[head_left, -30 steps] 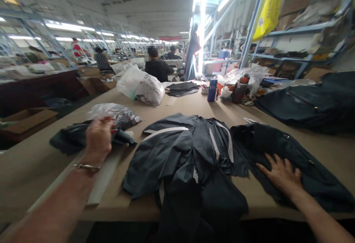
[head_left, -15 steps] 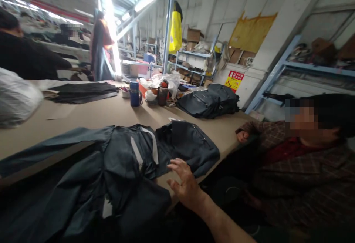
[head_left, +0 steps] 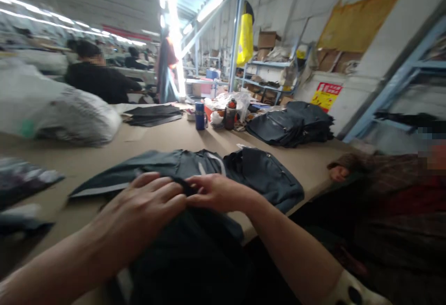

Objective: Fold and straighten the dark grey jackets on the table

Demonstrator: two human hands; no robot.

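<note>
A dark blue-grey garment (head_left: 198, 258) with pale strips lies across the near table edge, its lower part hanging towards me. My left hand (head_left: 149, 203) is closed over a raised fold of it, with the back of the hand towards me. Right beside it, my right hand (head_left: 218, 193) pinches the same fold between thumb and fingers. Both hands hide most of the gripped edge. Just beyond my right hand rests a second dark piece (head_left: 268, 177), folded, with a zip-like line along it.
A stack of dark garments (head_left: 291, 124) lies at the back right. A blue flask (head_left: 200, 115) and a dark bottle (head_left: 230, 114) stand at the back. Plastic-wrapped bundles (head_left: 83, 110) are on the left. A co-worker's hand (head_left: 337, 173) rests near the table's right edge.
My left hand has come into view, and my right hand has gone from spread and empty to pinching the garment. A fold is lifted. The view has swung left.
</note>
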